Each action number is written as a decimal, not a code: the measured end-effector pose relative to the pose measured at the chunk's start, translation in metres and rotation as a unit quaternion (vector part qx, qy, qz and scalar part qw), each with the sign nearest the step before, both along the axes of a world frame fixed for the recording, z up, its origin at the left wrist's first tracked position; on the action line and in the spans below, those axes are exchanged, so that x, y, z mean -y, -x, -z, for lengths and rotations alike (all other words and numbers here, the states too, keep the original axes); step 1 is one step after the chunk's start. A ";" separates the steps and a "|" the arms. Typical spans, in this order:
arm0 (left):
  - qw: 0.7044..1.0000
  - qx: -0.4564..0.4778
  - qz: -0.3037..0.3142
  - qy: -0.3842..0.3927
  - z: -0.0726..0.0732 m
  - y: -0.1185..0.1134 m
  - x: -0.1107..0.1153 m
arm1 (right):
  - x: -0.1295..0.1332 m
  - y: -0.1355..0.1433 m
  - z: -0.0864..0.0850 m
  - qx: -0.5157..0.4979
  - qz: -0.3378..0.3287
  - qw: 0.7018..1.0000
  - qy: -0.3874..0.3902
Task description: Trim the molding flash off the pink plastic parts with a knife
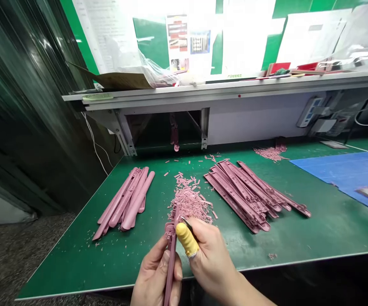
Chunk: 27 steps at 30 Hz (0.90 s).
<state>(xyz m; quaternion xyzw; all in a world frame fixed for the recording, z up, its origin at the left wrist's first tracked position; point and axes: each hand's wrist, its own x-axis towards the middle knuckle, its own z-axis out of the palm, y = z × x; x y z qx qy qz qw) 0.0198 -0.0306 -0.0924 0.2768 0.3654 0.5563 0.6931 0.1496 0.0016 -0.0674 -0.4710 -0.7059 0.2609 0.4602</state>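
Note:
My left hand (156, 274) is wrapped around a long, narrow pink plastic strip (171, 259), which points away from me above the table's front edge. In my right hand (214, 250) is a small trimming knife (189, 227), mostly hidden by the fingers, its tip close to the strip's side. A yellow finger cover (186, 239) is on the right thumb, next to the strip. Just beyond both hands lies a heap of pink shavings and offcuts (190, 202); the far end of the strip overlaps it in view.
Smooth pink pieces (137, 204) lie stacked at the left. A larger pile of ribbed pink strips (241, 195) is at the right. Farther back are more pink scraps (271, 153), a blue mat (356, 174) and a shelf (228, 90) above the green table (324, 233).

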 end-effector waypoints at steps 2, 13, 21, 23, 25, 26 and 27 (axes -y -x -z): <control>1.000 -0.004 -0.003 0.000 0.003 0.001 0.001 | 0.002 -0.001 0.001 -0.003 -0.006 1.000 0.002; 0.999 -0.044 -0.021 0.008 0.001 0.000 0.003 | 0.002 -0.007 0.001 0.074 0.019 0.995 -0.069; 0.997 -0.072 -0.029 0.024 -0.006 -0.002 0.004 | 0.000 -0.015 -0.001 0.168 0.053 0.979 -0.105; 0.997 -0.063 -0.035 0.025 -0.016 -0.002 0.002 | 0.001 -0.022 -0.006 0.169 0.027 0.981 -0.087; 0.998 -0.048 -0.034 0.034 -0.029 0.002 -0.004 | 0.007 -0.029 -0.009 0.149 -0.014 0.988 -0.050; 0.998 -0.039 -0.031 0.032 -0.036 0.006 -0.009 | 0.012 -0.032 -0.009 0.136 -0.039 0.990 -0.028; 0.999 -0.031 -0.032 0.017 -0.042 0.011 -0.014 | 0.017 -0.034 -0.008 0.124 -0.063 0.990 -0.008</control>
